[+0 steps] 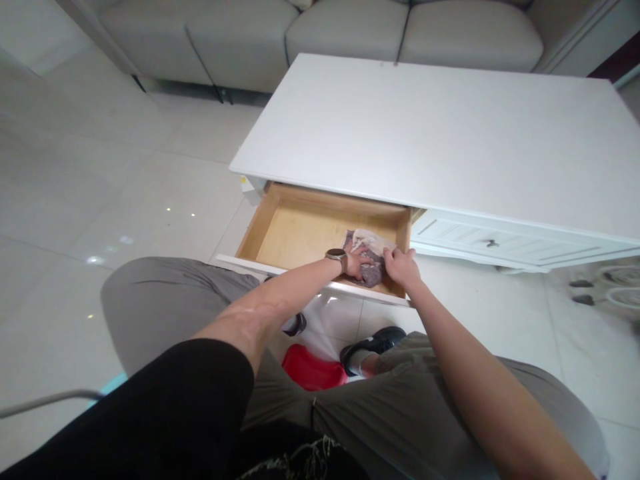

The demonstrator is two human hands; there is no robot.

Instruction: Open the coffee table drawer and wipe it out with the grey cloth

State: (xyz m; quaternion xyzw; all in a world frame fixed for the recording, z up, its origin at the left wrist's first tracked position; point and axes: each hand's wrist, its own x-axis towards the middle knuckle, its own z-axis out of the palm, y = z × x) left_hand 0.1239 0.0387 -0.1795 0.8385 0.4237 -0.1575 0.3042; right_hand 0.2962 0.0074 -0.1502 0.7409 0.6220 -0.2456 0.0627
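Note:
A crumpled cloth, greyish brown with a pale side, lies in the right end of the pulled-out wooden drawer. My left hand, with a watch on its wrist, rests on the cloth with its fingers spread. At the cloth's right edge, by the drawer's side wall, my right hand is closed on the fabric. Its fingertips are partly hidden, and part of the cloth is covered by both hands.
The drawer belongs to a white coffee table. A second drawer front with a dark knob is to the right. Behind stands a grey sofa. A red plastic item lies on the tiled floor between my feet.

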